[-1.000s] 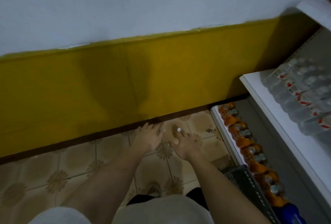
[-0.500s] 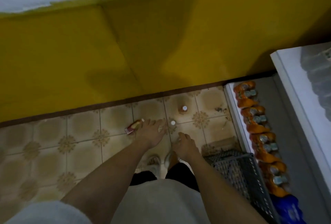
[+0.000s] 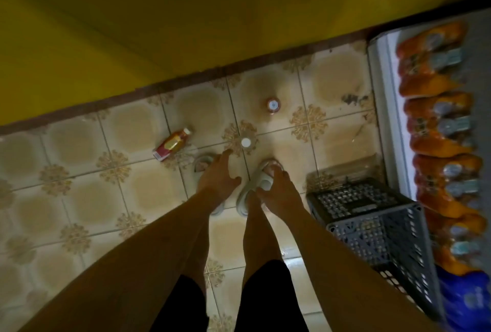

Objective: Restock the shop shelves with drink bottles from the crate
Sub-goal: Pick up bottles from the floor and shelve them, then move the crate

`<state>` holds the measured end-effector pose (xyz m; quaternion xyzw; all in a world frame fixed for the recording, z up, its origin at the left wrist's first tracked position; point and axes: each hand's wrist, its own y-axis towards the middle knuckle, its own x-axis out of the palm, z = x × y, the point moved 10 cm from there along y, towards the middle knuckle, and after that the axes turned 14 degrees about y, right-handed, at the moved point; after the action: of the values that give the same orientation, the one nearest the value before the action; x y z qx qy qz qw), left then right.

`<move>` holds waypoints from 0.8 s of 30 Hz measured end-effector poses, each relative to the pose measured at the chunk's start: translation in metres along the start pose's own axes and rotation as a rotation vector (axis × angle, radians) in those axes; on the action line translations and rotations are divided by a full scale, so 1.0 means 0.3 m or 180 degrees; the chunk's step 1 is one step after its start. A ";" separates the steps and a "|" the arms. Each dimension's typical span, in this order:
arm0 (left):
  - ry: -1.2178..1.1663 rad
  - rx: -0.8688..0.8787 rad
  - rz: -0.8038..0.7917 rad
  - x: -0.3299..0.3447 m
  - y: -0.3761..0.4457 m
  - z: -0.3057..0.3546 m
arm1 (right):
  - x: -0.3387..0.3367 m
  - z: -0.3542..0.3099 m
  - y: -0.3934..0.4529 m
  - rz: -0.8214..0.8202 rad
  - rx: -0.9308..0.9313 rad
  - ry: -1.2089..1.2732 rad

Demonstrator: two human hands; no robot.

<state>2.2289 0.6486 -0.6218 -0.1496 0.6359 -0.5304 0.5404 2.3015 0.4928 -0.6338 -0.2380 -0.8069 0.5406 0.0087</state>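
Bottles [image 3: 273, 105] stand just beyond both hands, one lying [image 3: 172, 143] beside the left hand [image 3: 216, 176], likely waiting for shelving. Left hand and right hand [image 3: 276, 188] reach down with relaxed fingers, holding nothing.

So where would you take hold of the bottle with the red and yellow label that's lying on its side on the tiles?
The red-and-yellow-labelled bottle lying on the tiled floor points its cap up-right toward the wall, base down-left. Come from above with the left hand, the nearer one, and set the grip across the labelled middle. The round body would likely roll if nudged from the side.
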 end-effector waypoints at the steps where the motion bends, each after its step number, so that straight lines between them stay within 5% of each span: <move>1: -0.0036 0.0030 0.0021 0.038 0.097 0.001 | 0.017 0.030 0.100 0.0025 -0.0001 0.0009; 12: -0.0580 0.0672 0.0407 0.325 0.746 0.030 | 0.230 0.163 0.875 0.0182 -0.0816 0.0081; 18: -0.0850 0.0695 0.0692 0.348 0.784 -0.027 | 0.285 0.221 0.947 0.0244 -0.0878 0.0402; 24: -0.1649 0.0079 0.0502 0.259 0.661 -0.057 | 0.233 0.173 0.786 0.0009 -0.0802 0.0404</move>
<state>2.2616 0.6759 -0.8312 -0.2237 0.4796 -0.4383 0.7265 2.3137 0.5465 -0.8790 -0.2721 -0.8658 0.4189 0.0290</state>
